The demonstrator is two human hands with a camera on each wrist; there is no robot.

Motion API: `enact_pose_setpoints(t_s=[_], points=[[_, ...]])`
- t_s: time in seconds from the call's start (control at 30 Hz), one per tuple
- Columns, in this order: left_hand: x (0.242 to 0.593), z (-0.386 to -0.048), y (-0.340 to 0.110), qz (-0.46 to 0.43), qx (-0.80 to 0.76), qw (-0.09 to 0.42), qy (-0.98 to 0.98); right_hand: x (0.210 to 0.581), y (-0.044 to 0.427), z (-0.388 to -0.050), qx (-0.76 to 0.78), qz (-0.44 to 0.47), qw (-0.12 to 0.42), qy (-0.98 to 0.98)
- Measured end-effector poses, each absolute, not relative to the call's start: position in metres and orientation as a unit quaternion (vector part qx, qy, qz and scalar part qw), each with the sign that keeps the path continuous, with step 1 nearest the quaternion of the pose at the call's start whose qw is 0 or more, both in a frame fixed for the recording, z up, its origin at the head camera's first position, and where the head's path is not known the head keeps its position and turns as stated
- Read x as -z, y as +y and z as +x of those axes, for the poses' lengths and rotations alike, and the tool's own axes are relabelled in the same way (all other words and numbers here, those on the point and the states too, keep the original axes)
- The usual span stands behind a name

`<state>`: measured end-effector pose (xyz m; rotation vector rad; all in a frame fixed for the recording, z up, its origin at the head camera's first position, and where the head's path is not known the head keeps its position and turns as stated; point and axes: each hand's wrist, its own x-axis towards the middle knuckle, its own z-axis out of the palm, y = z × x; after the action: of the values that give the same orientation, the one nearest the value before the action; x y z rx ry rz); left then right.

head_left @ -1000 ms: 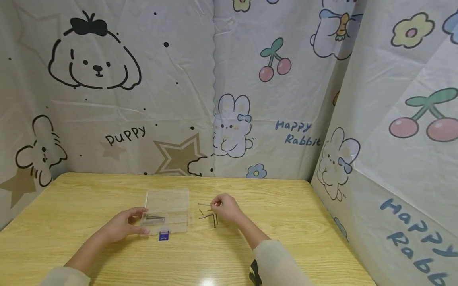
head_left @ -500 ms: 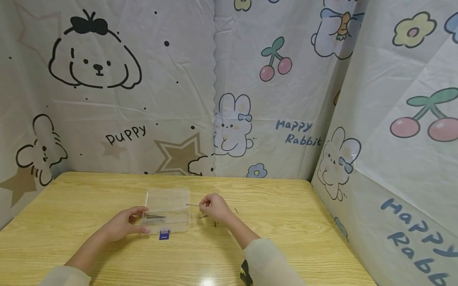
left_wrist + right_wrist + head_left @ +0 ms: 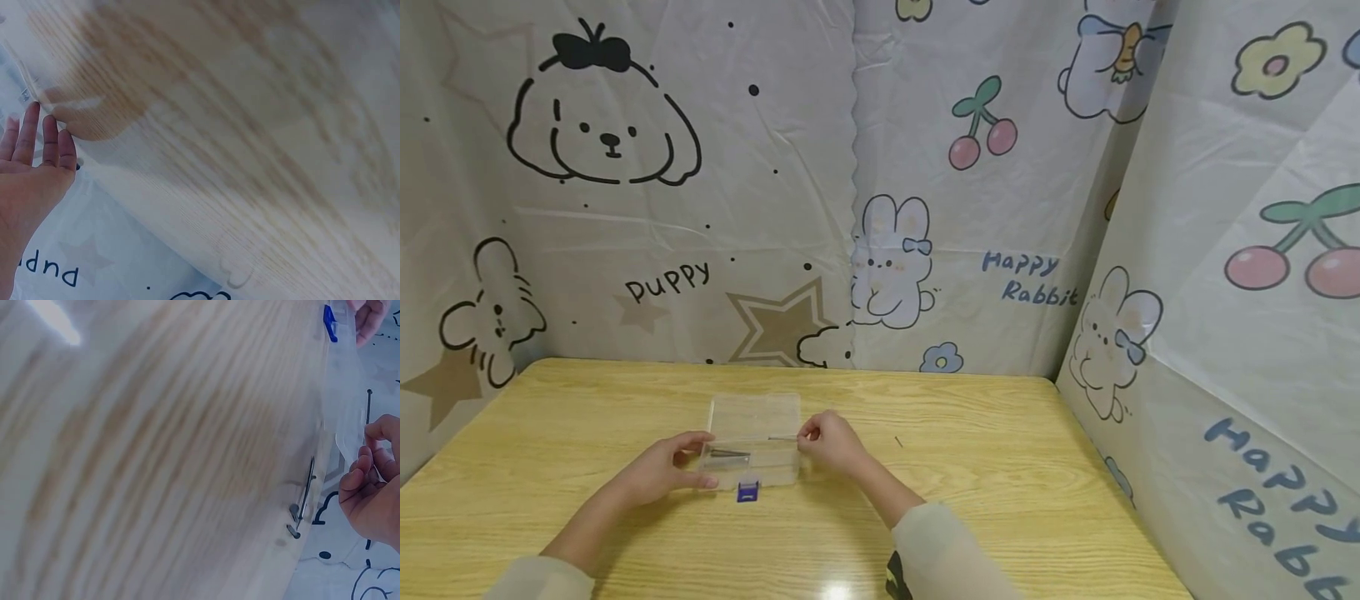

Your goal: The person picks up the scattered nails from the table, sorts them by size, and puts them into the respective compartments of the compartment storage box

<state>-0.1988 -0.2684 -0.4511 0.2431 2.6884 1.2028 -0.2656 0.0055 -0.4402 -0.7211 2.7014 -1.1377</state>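
A clear plastic box lies with its lid raised behind it and a blue latch at the front. Several dark nails rest in its left compartment. My left hand holds the box's left end, fingers behind and thumb in front. Between thumb and fingertips, my right hand pinches one nail, which points left over the box's right part. In the right wrist view, that nail has its head outward, and loose nails lie on the table near the hand.
One small nail lies apart on the wooden table, right of the right hand. Printed cloth hangs behind the table and along its right side.
My right hand has moved left with the pinched nail, from the loose nails to the box's right edge. The left hand keeps its hold on the box.
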Motion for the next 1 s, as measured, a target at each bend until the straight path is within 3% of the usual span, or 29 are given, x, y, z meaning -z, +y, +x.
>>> enact_pose_setpoints(t_s=[0.53,1.0], points=[[0.448,-0.197,-0.267,0.078,-0.404,0.096,0.906,0.447,-0.01,-0.26,0.368,-0.231,0.087,0.896],[0.45,-0.198,-0.267,0.076,-0.4,0.095,0.908,0.45,-0.016,-0.259,0.351,-0.238,0.074,0.903]])
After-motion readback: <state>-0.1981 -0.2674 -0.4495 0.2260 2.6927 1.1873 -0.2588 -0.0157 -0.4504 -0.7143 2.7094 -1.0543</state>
